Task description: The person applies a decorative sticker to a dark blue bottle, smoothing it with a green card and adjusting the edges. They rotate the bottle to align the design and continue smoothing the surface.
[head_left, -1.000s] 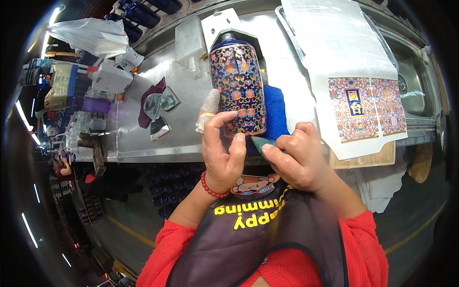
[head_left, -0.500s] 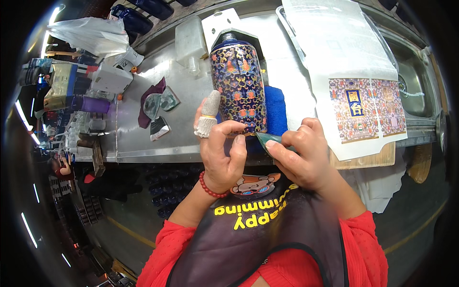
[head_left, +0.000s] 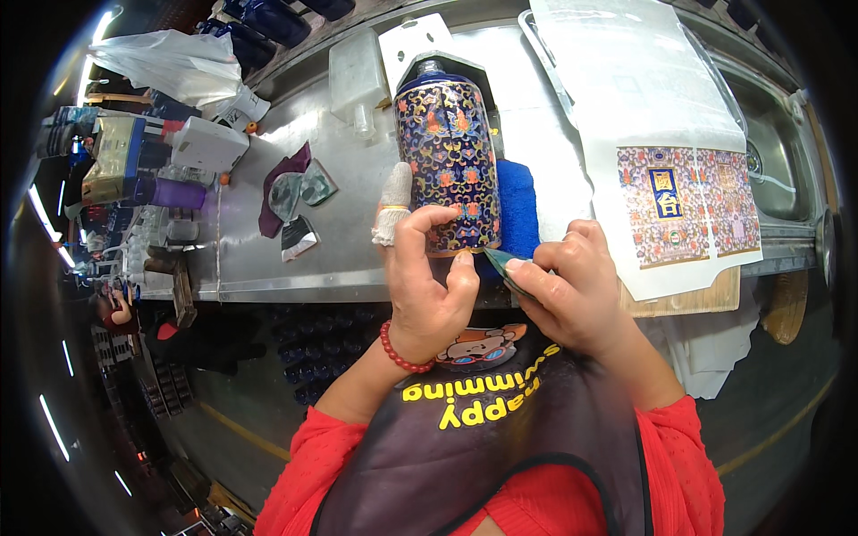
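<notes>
A dark blue bottle (head_left: 445, 161) with a colourful floral and gold pattern lies on the metal counter, its neck pointing away from me. My left hand (head_left: 429, 290) grips its near end, the bent index finger on the patterned side and the thumb at the bottom edge. One left finger wears a whitish cloth finger cover (head_left: 394, 192) with a yellow band. Pinched in my right hand (head_left: 572, 286) is a thin green flat scraper (head_left: 502, 266), its tip at the bottle's bottom right edge. A blue towel (head_left: 517, 210) lies beside and partly under the bottle.
Sheets with patterned transfers (head_left: 688, 210) lie on the right, partly over a wooden board (head_left: 693, 293). Beyond them is a sink (head_left: 776, 170). On the left are scraps of sheet (head_left: 295, 196), a clear plastic container (head_left: 353, 76) and a purple cup (head_left: 179, 193).
My left hand has shifted slightly right and its thumb now reaches the bottle's bottom edge. The scraper tip stays near the same corner, with the right hand moved slightly right.
</notes>
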